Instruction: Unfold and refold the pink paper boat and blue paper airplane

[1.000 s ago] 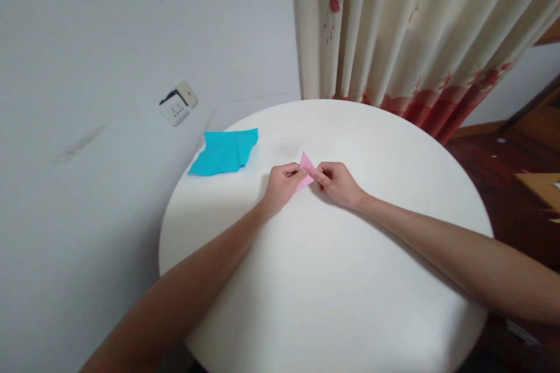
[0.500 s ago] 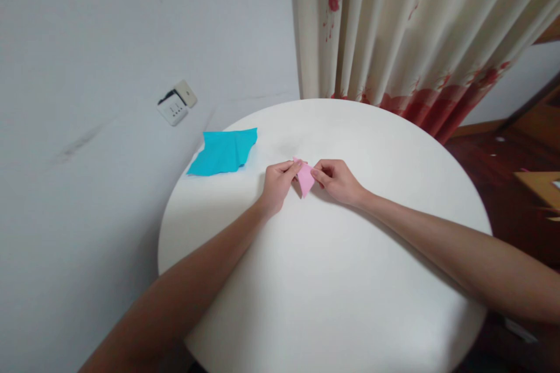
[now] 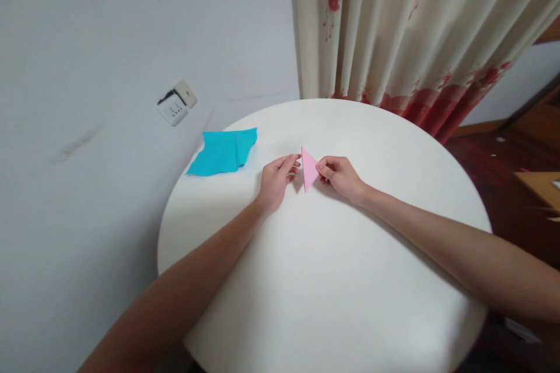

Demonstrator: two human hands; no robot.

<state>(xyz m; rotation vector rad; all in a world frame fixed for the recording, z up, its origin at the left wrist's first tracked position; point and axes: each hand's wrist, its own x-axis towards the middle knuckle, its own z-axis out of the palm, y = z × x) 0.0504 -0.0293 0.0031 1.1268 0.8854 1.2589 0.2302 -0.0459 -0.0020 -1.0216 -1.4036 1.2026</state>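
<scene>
White and round, the table (image 3: 332, 280) fills the middle of the head view, set against a pale wall (image 3: 109, 41) on the left and a cream curtain (image 3: 406, 29) with red flowers behind its far edge. Both forearms reach in from the near edge and meet toward the far half of the tabletop. Between the two hands sits a pink paper (image 3: 308, 169), folded into a triangle with one point away from the person and one point toward them. The right hand (image 3: 340, 176) holds this paper at its right corner: thumb and forefinger are closed on the edge, and the remaining fingers are curled under the palm. The left hand (image 3: 276, 178) lies just to the left of the paper, fingers loosely extended and slightly apart, tips pointing at the paper's left edge; whether the fingertips touch the paper cannot be determined from this view, and the hand grips nothing. Whether the paper rests flat on the table or is raised slightly off it cannot be determined either. Farther left of the left hand, and a little beyond it, a blue paper (image 3: 223, 151) lies creased at the table's left rim, well apart from both hands. On the wall beyond the blue paper is a white socket (image 3: 175, 108).
</scene>
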